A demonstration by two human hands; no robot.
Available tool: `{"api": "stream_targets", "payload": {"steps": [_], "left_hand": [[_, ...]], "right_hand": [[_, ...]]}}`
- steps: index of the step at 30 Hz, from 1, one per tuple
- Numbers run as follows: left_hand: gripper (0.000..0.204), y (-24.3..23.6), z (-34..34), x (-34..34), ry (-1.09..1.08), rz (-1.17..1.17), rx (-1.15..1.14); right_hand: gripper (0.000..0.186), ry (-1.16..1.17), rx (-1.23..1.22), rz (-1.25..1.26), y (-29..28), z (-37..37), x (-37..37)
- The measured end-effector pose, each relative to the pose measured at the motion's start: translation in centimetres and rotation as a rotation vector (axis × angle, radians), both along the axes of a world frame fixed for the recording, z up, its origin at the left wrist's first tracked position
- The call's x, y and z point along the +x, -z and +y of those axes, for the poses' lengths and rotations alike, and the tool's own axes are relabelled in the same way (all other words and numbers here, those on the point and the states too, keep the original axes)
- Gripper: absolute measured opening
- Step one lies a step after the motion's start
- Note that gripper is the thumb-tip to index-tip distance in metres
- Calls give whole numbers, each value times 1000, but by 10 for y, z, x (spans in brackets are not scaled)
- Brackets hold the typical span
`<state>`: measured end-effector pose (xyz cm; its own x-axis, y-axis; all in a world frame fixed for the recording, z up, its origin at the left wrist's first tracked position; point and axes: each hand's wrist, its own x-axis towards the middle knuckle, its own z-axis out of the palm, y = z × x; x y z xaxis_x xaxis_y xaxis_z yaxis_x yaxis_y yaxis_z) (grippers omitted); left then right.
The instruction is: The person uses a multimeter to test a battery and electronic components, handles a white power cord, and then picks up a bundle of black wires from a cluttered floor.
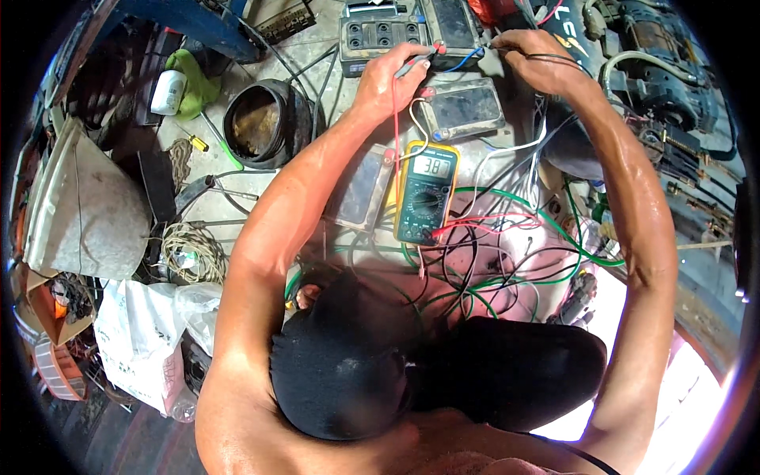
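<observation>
Beyond the multimeter [427, 194], my left hand [388, 81] grips a probe [411, 66] (likely light, stiff; best held mid-barrel); my right hand [546, 65]'s grasp I cannot tell.

Single wide fisheye view from head, left of pair, facing down over knees [340, 372] and forearms [301, 186], close.

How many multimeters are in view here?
1: a yellow-rimmed multimeter, face up between the person's left forearm and right forearm. Others may be hidden.
</observation>
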<state>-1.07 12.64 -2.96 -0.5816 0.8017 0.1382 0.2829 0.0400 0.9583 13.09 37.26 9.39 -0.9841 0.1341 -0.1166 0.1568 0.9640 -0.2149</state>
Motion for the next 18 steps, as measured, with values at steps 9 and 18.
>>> {"api": "stream_targets", "payload": {"steps": [9, 18], "left_hand": [[24, -9, 1, 5, -33, 116, 91], [23, -7, 3, 5, 18, 25, 69]], "right_hand": [[36, 0, -6, 1, 6, -4, 2], [36, -5, 23, 3, 5, -10, 1]]}}
